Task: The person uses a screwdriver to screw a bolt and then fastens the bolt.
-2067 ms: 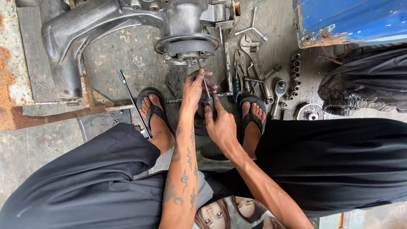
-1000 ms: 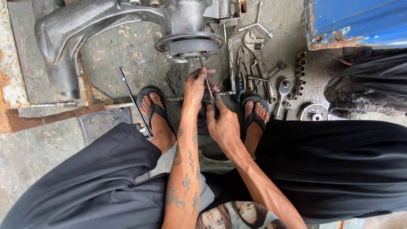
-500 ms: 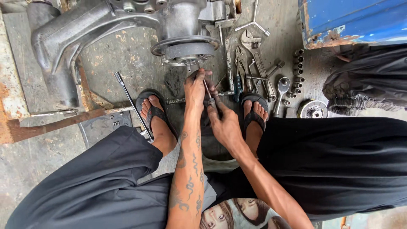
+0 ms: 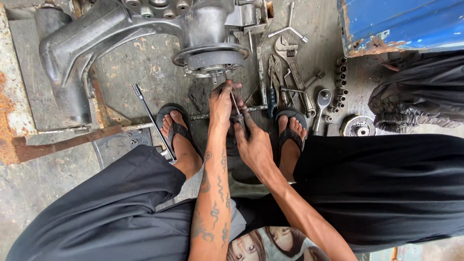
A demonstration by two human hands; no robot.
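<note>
In the head view, the left hand (image 4: 221, 104) reaches forward and closes its fingertips around the upper end of a thin metal tool (image 4: 235, 107), right under the round flange (image 4: 211, 57) of a big grey metal housing (image 4: 96, 43) that lies on the concrete floor (image 4: 145, 63). The right hand (image 4: 252, 140) is just behind and to the right of the left hand and touches it; it is closed around the lower end of the same tool, so the tool runs slanted between the two hands. I cannot tell what kind of tip the tool has, because the fingers hide it.

To the left of the left hand, the left foot in a black sandal (image 4: 179, 130) stands on the floor, and a long socket bar (image 4: 151, 118) lies slanted just beyond it. To the right of the right hand there is the right foot in a sandal (image 4: 291, 126). Further to the right, hand tools are spread on the floor: pliers (image 4: 275, 77), a ring spanner (image 4: 321, 105), a cross wrench (image 4: 289, 26) and a row of small sockets (image 4: 340, 82). A round toothed metal part (image 4: 358, 126) lies beyond them. A blue rusty metal box (image 4: 401, 24) is far to the right, at the top.
</note>
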